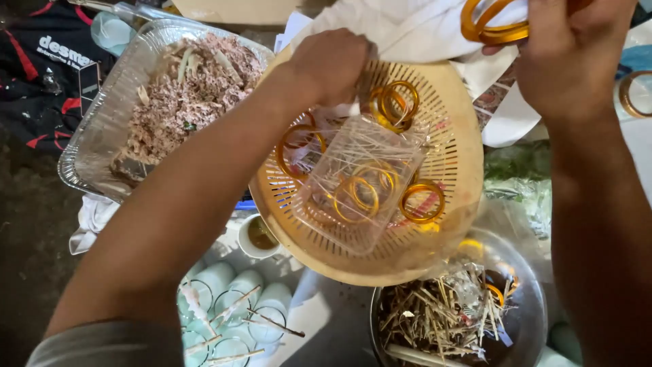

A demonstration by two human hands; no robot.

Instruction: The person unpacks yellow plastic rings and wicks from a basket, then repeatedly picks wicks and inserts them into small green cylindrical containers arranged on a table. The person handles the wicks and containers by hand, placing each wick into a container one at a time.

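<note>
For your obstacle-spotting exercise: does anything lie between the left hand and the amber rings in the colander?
Yes. A clear plastic tray of toothpicks lies over several amber rings in the colander, just below the left hand; others lie uncovered.

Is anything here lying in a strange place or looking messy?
Yes. Several used wooden sticks lie scattered across the pale cups at the bottom, not in the metal bowl beside them, which holds a pile of such sticks.
</note>
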